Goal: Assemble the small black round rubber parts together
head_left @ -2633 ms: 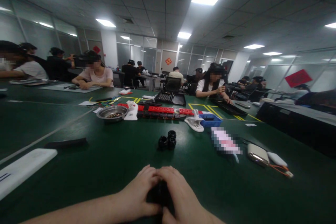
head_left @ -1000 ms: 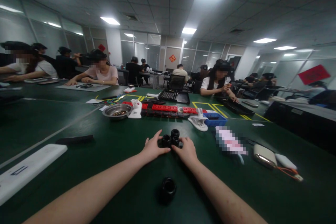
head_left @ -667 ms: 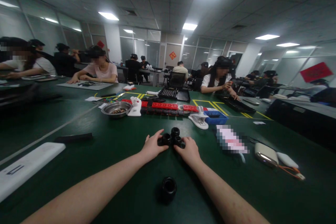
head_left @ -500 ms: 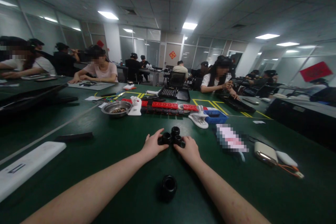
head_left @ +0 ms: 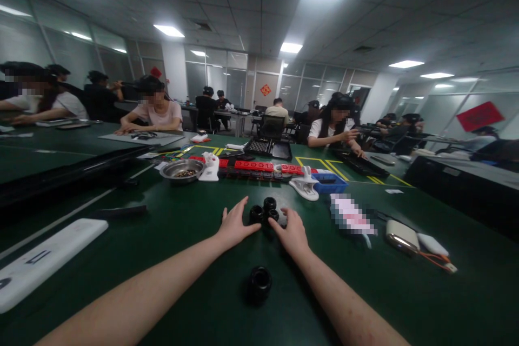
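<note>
Three glossy black, wheel-like rounded pieces with hollow centres stand in a tight cluster: one at the back (head_left: 270, 204), one at the left (head_left: 256, 213) and one at the right (head_left: 273, 214). Just left of the cluster is my left hand (head_left: 234, 225), open, its thumb tip close under the left piece. On the other side my right hand (head_left: 292, 231) is open too, its thumb beside the right piece; whether it touches cannot be seen. Nearer to me, between my forearms, a similar fourth black piece (head_left: 260, 283) sits alone on the green table (head_left: 186, 303).
Beyond my hands lie a metal bowl (head_left: 182, 171) of small parts, a red strip (head_left: 253, 165), white clamps (head_left: 305, 186) and a blue bin (head_left: 329, 183). A white bar (head_left: 52, 265) is at left, a power bank (head_left: 401, 237) at right. Co-workers sit across the table.
My fingers have spread and drawn slightly away from the clustered black pieces, which remain together. The view has shifted slightly.
</note>
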Demonstrator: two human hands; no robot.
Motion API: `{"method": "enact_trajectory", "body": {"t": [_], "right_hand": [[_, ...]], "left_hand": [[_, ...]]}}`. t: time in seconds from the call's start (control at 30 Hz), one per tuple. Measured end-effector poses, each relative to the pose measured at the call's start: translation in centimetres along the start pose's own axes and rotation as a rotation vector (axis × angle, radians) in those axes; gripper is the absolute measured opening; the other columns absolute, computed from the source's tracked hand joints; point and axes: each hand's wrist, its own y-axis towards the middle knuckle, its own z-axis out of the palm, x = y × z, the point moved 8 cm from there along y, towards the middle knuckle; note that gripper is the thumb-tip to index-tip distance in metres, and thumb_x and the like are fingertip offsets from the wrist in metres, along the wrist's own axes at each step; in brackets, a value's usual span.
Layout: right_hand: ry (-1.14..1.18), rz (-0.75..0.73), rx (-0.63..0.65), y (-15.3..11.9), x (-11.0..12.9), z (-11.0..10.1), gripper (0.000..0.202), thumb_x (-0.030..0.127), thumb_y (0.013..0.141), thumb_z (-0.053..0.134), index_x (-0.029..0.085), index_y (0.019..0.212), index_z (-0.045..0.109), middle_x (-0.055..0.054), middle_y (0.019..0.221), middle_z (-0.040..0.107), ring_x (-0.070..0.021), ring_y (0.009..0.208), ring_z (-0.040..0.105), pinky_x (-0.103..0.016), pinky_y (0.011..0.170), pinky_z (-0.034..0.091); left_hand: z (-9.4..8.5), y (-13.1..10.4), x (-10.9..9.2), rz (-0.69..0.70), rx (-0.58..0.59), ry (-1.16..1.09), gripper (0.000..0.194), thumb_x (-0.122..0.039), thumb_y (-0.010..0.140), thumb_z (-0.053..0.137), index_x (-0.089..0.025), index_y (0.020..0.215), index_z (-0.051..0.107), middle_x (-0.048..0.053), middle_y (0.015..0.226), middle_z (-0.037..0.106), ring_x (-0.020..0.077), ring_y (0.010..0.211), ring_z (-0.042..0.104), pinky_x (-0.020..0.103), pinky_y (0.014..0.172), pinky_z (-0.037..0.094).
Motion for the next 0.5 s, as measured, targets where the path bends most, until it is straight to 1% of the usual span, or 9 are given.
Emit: {"method": "enact_trajectory", "body": {"t": [0.07, 0.17, 0.2, 0.23, 0.27, 0.3, 0.33, 0.4, 0.5], "right_hand": [[0.052, -0.015, -0.041, -0.4, 0.1, -0.9, 0.037, 0.04, 0.081, 0.047, 0.011, 0.105, 0.051, -0.014, 0.101, 0.056, -0.027, 0.096, 0.053, -0.037, 0.079, 0.042], [0.136, -0.083, -0.055, -1.7, 0.7, -2.4, 0.033, 0.038, 0.084, 0.041, 0.013, 0.103, 0.05, -0.013, 0.102, 0.055, -0.0259, 0.096, 0.052, -0.038, 0.082, 0.042], [0.163, -0.114, -0.047, -2.4, 1.2, -2.9, 0.031, 0.037, 0.084, 0.041, 0.014, 0.103, 0.049, -0.012, 0.101, 0.055, -0.0254, 0.096, 0.052, -0.038, 0.083, 0.042], [0.187, -0.145, -0.035, -3.2, 1.7, -3.4, 0.031, 0.036, 0.084, 0.042, 0.014, 0.104, 0.048, -0.011, 0.101, 0.055, -0.0248, 0.096, 0.052, -0.039, 0.084, 0.041], [0.209, -0.175, -0.018, -4.1, 2.2, -3.9, 0.031, 0.035, 0.083, 0.043, 0.015, 0.107, 0.046, -0.011, 0.1, 0.055, -0.0241, 0.095, 0.052, -0.038, 0.084, 0.042], [0.228, -0.203, 0.001, -5.0, 2.9, -4.2, 0.032, 0.034, 0.083, 0.044, 0.016, 0.109, 0.044, -0.01, 0.099, 0.055, -0.0233, 0.094, 0.052, -0.038, 0.083, 0.043], [0.245, -0.232, 0.026, -5.8, 3.6, -4.5, 0.033, 0.033, 0.082, 0.045, 0.017, 0.111, 0.043, -0.009, 0.099, 0.055, -0.0226, 0.093, 0.053, -0.037, 0.083, 0.043], [0.271, -0.291, 0.092, -7.3, 5.3, -4.7, 0.036, 0.031, 0.08, 0.049, 0.019, 0.114, 0.042, -0.007, 0.099, 0.054, -0.0216, 0.093, 0.053, -0.035, 0.083, 0.044], [0.269, -0.34, 0.216, -8.8, 7.8, -4.2, 0.044, 0.03, 0.074, 0.058, 0.018, 0.114, 0.042, -0.008, 0.101, 0.054, -0.0233, 0.093, 0.052, -0.038, 0.083, 0.043]], "left_hand": [[-1.2, -0.8, 0.1, -0.01, -0.032, 0.0, 0.067, -0.043, 0.078, 0.054, -0.019, 0.132, 0.022, 0.014, 0.133, 0.038, 0.0306, 0.124, 0.031, 0.056, 0.101, 0.011], [-3.6, -3.7, -0.4, 0.032, -0.069, -0.004, 0.053, -0.042, 0.085, 0.043, -0.022, 0.13, 0.025, 0.009, 0.135, 0.033, 0.0267, 0.127, 0.024, 0.051, 0.104, 0.01], [-4.3, -5.0, -0.7, 0.053, -0.064, -0.008, 0.049, -0.044, 0.085, 0.042, -0.024, 0.128, 0.028, 0.007, 0.134, 0.033, 0.0267, 0.126, 0.025, 0.05, 0.103, 0.013], [-4.8, -6.3, -1.1, 0.075, -0.047, -0.013, 0.046, -0.047, 0.084, 0.043, -0.025, 0.123, 0.035, 0.006, 0.131, 0.036, 0.0274, 0.124, 0.028, 0.048, 0.101, 0.021], [-4.9, -7.6, -1.6, 0.114, 0.001, -0.025, 0.045, -0.054, 0.08, 0.046, -0.026, 0.115, 0.043, 0.005, 0.125, 0.041, 0.0284, 0.118, 0.036, 0.047, 0.098, 0.029], [-4.5, -8.9, -2.3, 0.174, 0.089, -0.046, 0.051, -0.061, 0.073, 0.05, -0.025, 0.11, 0.047, 0.006, 0.12, 0.044, 0.0305, 0.113, 0.039, 0.048, 0.094, 0.034], [-4.2, -10.0, -3.0, 0.224, 0.161, -0.05, 0.059, -0.065, 0.066, 0.056, -0.025, 0.108, 0.049, 0.007, 0.118, 0.045, 0.0324, 0.111, 0.04, 0.05, 0.093, 0.034], [-3.4, -11.4, -3.8, 0.268, 0.25, -0.014, 0.068, -0.066, 0.056, 0.064, -0.026, 0.109, 0.05, 0.007, 0.117, 0.045, 0.0339, 0.111, 0.039, 0.055, 0.096, 0.027], [-2.2, -11.7, -4.4, 0.273, 0.294, 0.054, 0.069, -0.06, 0.047, 0.073, -0.027, 0.105, 0.055, 0.006, 0.114, 0.048, 0.0334, 0.11, 0.041, 0.061, 0.099, 0.012]]}}
